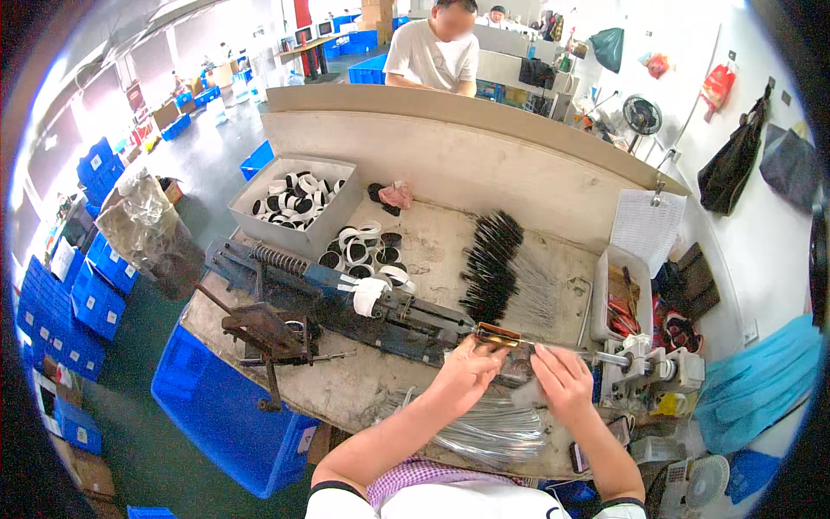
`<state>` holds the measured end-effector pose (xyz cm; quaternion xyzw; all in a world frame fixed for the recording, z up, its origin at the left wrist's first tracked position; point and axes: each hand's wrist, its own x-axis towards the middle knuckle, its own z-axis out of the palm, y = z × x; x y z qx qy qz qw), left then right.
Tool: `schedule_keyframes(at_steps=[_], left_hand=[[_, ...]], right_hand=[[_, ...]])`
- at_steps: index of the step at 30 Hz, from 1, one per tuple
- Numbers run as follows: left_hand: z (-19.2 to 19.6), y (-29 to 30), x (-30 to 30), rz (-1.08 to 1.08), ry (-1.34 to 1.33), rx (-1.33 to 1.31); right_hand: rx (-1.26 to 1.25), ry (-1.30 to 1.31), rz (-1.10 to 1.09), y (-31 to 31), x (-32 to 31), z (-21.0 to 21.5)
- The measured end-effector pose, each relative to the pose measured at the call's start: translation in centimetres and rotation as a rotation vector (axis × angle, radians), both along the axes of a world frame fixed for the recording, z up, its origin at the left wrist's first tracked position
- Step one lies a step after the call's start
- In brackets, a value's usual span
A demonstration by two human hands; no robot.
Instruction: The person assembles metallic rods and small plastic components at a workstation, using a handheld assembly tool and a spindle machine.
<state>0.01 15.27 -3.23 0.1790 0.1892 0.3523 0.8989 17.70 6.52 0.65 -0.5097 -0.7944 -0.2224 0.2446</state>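
Observation:
My left hand point(468, 378) is at the right end of a long dark bench machine point(406, 316). Its bent fingers close in against a brass-coloured slotted piece point(497, 334); whatever they grip is hidden. Beside it, my right hand point(564, 381) has its fingers pressed together at the thin rod line between that piece and a silver shaft point(610, 358). What they pinch is too small to make out. A white ring-shaped part point(369, 297) sits on the machine's middle. Below my hands lies a bundle of thin silvery wires point(493, 428). Behind them are black-bristled wire brushes point(491, 259) and bare wires point(538, 298).
A grey box point(333, 216) of white-and-black rings stands at the back left, with more loose rings point(356, 246) before it. A tool tray point(599, 320) is at right. A blue bin point(220, 406) stands by the table's left edge. A person point(432, 52) works beyond the partition point(450, 143).

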Motion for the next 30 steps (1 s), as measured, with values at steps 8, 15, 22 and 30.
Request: schedule_keyframes(at_steps=[8, 15, 22, 30], left_hand=[[-4.5, -1.2, 2.5, -0.023, 0.143, -0.031], [-4.7, -6.9, 0.1, -0.068, 0.324, 0.117], [-4.5, -8.9, -13.0, 0.613, 1.133, 0.936], [-5.4, -3.8, -27.1, 1.518, 1.953, 0.951]], right_hand=[[-0.626, 0.406, -0.236, -8.8, -0.2, -3.4], [-0.809, 0.627, -0.42, -11.2, 0.0, -7.9], [-0.655, 0.406, -0.369, -12.3, -0.1, -7.0], [-0.77, 0.377, -0.399, -12.6, 1.0, -6.5]])
